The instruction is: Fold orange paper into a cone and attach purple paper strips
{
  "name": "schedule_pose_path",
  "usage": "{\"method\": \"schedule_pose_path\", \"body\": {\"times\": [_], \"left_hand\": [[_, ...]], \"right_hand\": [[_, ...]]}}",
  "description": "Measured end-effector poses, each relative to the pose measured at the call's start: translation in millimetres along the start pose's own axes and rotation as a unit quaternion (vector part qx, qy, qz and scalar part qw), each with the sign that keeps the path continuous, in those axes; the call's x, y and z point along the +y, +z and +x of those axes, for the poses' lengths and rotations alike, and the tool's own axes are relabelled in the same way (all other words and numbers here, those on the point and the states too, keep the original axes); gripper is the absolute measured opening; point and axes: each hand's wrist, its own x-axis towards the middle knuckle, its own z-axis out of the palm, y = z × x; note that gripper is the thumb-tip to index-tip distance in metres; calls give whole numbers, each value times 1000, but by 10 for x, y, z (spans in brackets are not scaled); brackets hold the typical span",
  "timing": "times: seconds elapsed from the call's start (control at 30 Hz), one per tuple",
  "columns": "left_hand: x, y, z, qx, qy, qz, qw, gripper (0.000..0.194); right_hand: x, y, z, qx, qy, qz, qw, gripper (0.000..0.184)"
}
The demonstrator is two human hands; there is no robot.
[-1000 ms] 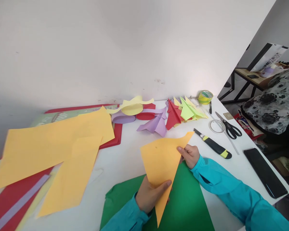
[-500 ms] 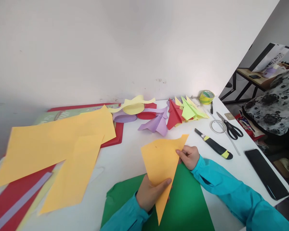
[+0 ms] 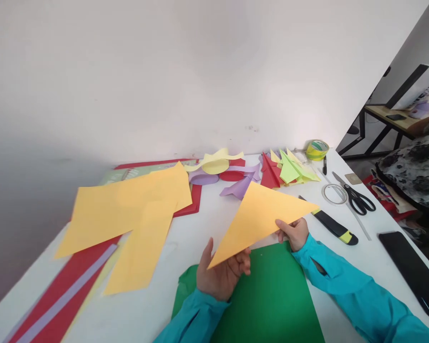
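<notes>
A yellow-orange sheet of paper folded into a triangle is held up above the table. My right hand pinches its lower edge between thumb and fingers, towards the right corner. Beneath the left corner, my left hand is palm up, its thumb raised and fingers apart, not gripping the paper. Whether the palm touches that corner I cannot tell. A green sheet lies on the table under both hands. Just behind my right hand is a utility knife, partly covered by the triangle's tip.
Yellow-orange sheets and red paper lie at left. Folded paper planes and looped paper gliders line the wall. To the right are scissors, clear tape, yellow-green tape and a black phone.
The paper has turned from upright to slanting, one corner now pointing right. My left hand has let go of it and turned palm up. The whole scene has shifted rightward in view.
</notes>
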Motion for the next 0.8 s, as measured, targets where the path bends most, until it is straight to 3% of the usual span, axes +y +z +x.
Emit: {"method": "schedule_pose_path", "body": {"times": [0.13, 0.27, 0.43, 0.53, 0.67, 0.8], "left_hand": [[-85, 82, -24, 8, 78, 25, 997, 33], [-279, 251, 8, 78, 124, 145, 979, 20], [-438, 376, 63, 28, 132, 148, 980, 15], [-472, 374, 57, 43, 135, 148, 979, 18], [-478, 359, 52, 20, 111, 172, 979, 33], [-477, 364, 84, 81, 99, 196, 972, 45]], "right_hand": [[9, 70, -130, 23, -16, -10, 1000, 35], [-45, 115, -382, 11, -138, -180, 974, 39], [-110, 113, -593, -48, -239, -285, 927, 41], [-100, 130, -632, -66, -224, -289, 928, 45], [-62, 169, -651, -124, -190, -253, 940, 51], [-45, 188, -649, -106, -217, -290, 926, 49]]}}
